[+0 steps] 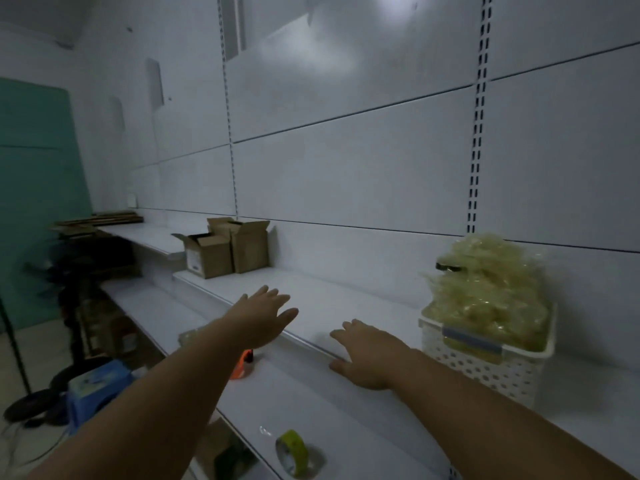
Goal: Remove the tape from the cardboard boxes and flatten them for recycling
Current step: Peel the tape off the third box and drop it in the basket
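Two small brown cardboard boxes stand side by side at the far left of the white shelf (311, 299), their top flaps open: a shorter box (207, 256) with a label in front and a taller box (250, 245) behind it. My left hand (263, 315) hovers over the shelf's front edge with fingers spread, holding nothing, well short of the boxes. My right hand (367, 355) lies flat, palm down, on the shelf edge. A white perforated basket (485, 368) heaped with crumpled clear tape (491, 292) sits to the right.
An orange tool (242, 367) lies partly hidden under my left forearm on the lower ledge. A yellow-green tape roll (294, 452) stands near the front. Flattened cardboard (97, 220) is stacked at the far left. A blue stool (93, 386) and cables sit on the floor.
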Motion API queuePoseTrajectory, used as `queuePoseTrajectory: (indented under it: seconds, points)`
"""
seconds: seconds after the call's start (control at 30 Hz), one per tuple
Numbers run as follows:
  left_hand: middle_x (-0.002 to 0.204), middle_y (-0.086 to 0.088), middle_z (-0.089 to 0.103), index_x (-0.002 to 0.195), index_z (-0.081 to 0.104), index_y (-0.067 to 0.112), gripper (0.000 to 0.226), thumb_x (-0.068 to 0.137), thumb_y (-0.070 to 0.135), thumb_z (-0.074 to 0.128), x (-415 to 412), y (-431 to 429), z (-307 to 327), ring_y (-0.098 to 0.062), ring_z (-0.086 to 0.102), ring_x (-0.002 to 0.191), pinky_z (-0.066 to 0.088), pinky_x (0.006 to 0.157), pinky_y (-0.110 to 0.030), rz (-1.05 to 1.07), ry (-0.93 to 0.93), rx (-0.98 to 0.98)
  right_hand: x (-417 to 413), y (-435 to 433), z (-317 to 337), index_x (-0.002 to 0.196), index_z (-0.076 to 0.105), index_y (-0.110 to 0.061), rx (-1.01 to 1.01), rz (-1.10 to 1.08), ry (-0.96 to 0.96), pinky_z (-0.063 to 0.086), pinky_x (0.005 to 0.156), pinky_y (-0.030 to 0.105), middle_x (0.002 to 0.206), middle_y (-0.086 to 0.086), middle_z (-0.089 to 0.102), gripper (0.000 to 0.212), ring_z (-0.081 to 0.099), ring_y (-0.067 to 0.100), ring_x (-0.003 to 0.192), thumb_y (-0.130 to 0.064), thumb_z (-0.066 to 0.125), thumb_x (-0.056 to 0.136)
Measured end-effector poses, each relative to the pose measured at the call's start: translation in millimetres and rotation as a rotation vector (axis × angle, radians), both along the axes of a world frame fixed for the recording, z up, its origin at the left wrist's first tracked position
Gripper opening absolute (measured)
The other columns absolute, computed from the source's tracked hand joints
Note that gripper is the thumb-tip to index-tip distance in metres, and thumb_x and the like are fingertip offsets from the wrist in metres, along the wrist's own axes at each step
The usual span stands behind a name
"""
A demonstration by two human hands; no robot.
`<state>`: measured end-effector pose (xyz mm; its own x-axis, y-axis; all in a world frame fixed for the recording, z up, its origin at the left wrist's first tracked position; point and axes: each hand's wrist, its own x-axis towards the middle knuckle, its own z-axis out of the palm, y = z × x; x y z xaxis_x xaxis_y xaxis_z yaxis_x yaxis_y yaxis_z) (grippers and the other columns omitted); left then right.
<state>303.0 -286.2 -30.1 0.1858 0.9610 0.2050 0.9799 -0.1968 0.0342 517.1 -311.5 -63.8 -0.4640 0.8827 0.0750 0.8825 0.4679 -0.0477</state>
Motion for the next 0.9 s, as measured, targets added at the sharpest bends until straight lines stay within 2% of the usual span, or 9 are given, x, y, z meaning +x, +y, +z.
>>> queuePoseTrajectory:
  seconds: [0.23, 0.33, 0.57, 0.8, 0.9]
  points:
    - [0.157, -0.001, 0.019, 0.147, 0.024, 0.023, 0.059, 0.096, 0.053, 0.024, -61.9, 72.0, 4.5, -0.018, 0.006, 0.146, 0.006, 0.117, -0.047, 0.149, 0.105, -0.038, -55.4, 105.8, 3.6, 0.147, 0.018, -0.019, -0.004, 0.061, 0.021, 0.015, 0.116, 0.039, 0.156, 0.008, 0.017, 0.063, 0.012, 0.022, 0.144, -0.052, 0.033, 0.095]
    - [0.156, -0.001, 0.023, 0.146, 0.025, 0.022, 0.059, 0.096, 0.052, 0.026, -83.8, 101.2, 15.0, -0.019, 0.008, 0.145, 0.009, 0.117, -0.045, 0.142, 0.088, 0.031, -82.4, 145.7, 7.1, 0.148, 0.017, -0.020, 0.001, 0.084, 0.030, 0.013, 0.116, 0.039, 0.157, 0.007, 0.015, 0.062, 0.010, 0.021, 0.144, -0.051, 0.032, 0.096]
    - [0.155, -0.002, 0.026, 0.146, 0.027, 0.019, 0.059, 0.096, 0.051, 0.029, -147.3, 167.0, 10.4, -0.020, 0.011, 0.145, 0.015, 0.116, -0.043, 0.134, 0.065, 0.030, -144.3, 214.1, 12.7, 0.148, 0.015, -0.022, 0.020, 0.112, 0.003, 0.010, 0.116, 0.039, 0.158, 0.006, 0.012, 0.063, 0.006, 0.020, 0.145, -0.052, 0.032, 0.095]
    - [0.153, -0.002, 0.029, 0.144, 0.030, 0.021, 0.058, 0.096, 0.052, 0.029, -222.5, 234.0, -7.1, -0.021, 0.013, 0.145, 0.017, 0.115, -0.045, 0.009, 0.026, 0.003, -218.8, 263.3, 9.9, 0.148, 0.018, -0.025, 0.007, 0.039, -0.007, 0.013, 0.115, 0.039, 0.157, 0.004, 0.015, 0.062, 0.009, 0.019, 0.144, -0.053, 0.034, 0.095]
    - [0.147, -0.004, 0.038, 0.139, 0.040, 0.018, 0.053, 0.096, 0.047, 0.030, -256.0, 262.8, -3.4, -0.025, 0.023, 0.141, 0.024, 0.113, -0.043, -0.083, 0.039, 0.013, -244.1, 283.6, 14.8, 0.148, 0.018, -0.024, 0.004, -0.014, 0.061, 0.014, 0.115, 0.038, 0.157, 0.002, 0.014, 0.063, 0.009, 0.017, 0.144, -0.053, 0.036, 0.094]
